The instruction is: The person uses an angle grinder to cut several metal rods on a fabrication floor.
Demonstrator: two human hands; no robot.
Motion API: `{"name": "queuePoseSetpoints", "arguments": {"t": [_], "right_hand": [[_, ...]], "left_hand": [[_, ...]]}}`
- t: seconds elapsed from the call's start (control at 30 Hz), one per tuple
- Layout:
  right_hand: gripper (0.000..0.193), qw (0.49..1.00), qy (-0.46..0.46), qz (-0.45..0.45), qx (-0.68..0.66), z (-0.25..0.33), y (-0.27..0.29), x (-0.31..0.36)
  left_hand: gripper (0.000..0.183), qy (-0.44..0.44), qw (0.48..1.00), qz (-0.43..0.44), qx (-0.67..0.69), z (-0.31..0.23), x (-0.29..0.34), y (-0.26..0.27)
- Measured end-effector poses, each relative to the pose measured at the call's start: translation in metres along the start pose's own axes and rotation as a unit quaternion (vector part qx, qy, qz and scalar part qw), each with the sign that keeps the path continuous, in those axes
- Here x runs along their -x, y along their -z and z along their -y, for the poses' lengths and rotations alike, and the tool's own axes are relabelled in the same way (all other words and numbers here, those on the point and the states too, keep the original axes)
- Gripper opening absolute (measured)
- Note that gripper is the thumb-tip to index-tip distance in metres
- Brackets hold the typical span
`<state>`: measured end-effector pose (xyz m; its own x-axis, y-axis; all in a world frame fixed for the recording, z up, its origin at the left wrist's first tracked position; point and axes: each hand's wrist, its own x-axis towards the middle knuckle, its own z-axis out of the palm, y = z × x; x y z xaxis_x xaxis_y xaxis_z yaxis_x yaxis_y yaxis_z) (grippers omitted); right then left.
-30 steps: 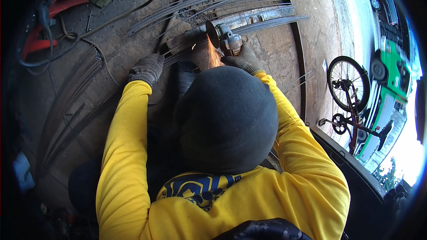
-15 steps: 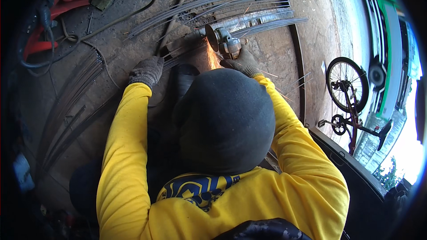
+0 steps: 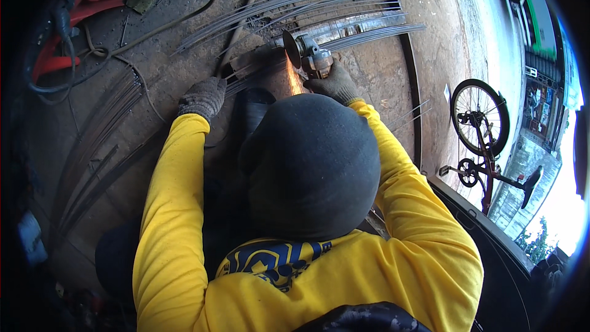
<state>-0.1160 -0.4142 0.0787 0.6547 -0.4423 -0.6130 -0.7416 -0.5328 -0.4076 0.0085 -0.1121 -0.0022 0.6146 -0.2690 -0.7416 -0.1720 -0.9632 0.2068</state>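
Observation:
My right hand [image 3: 339, 85], in a grey knit glove, grips an angle grinder [image 3: 316, 61]. The grinder's disc [image 3: 292, 49] stands upright, and orange sparks [image 3: 294, 79] stream from it toward me. My left hand [image 3: 203, 98], gloved the same way, is closed around thin metal rods [image 3: 236, 86] that run right toward the disc. The exact cutting spot is dark and partly hidden. A dark-covered head in the middle blocks the view just below the grinder. Both arms wear yellow sleeves.
More thin rods [image 3: 289, 3] lie beyond the grinder, and a darker bundle [image 3: 104, 123] spreads at left. A cable [image 3: 147, 32] curls near red-orange metal legs [image 3: 58, 63]. A metal rail [image 3: 410, 80] crosses the floor at right. Farther right stand a bicycle [image 3: 482, 129] and a green truck [image 3: 534, 18].
The spark stream looks narrower, with fewer stray sparks at right. The green truck has moved toward the top of the picture. Both hands hold nearly the same places.

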Motion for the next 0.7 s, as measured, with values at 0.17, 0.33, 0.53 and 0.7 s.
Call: {"name": "queuePoseSetpoints", "arguments": {"t": [0.17, 0.33, 0.53, 0.7], "right_hand": [[0.088, 1.000, -0.023, 0.015, -0.014, 0.005, 0.001, 0.007], [0.094, 1.000, 0.019, 0.003, 0.012, -0.012, -0.006, -0.006], [0.098, 1.000, 0.014, -0.015, 0.010, -0.018, -0.011, -0.017], [0.097, 1.000, -0.018, 0.011, 0.020, -0.002, 0.000, 0.002]], "left_hand": [[0.057, 0.001, 1.000, 0.002, -0.004, 0.002, -0.003, -0.002], [0.057, -0.003, 1.000, -0.006, -0.009, 0.000, 0.001, 0.002], [0.060, 0.000, 1.000, 0.008, -0.004, -0.002, 0.002, 0.003], [0.060, -0.002, 1.000, 0.000, -0.009, -0.001, 0.004, 0.003]]}}
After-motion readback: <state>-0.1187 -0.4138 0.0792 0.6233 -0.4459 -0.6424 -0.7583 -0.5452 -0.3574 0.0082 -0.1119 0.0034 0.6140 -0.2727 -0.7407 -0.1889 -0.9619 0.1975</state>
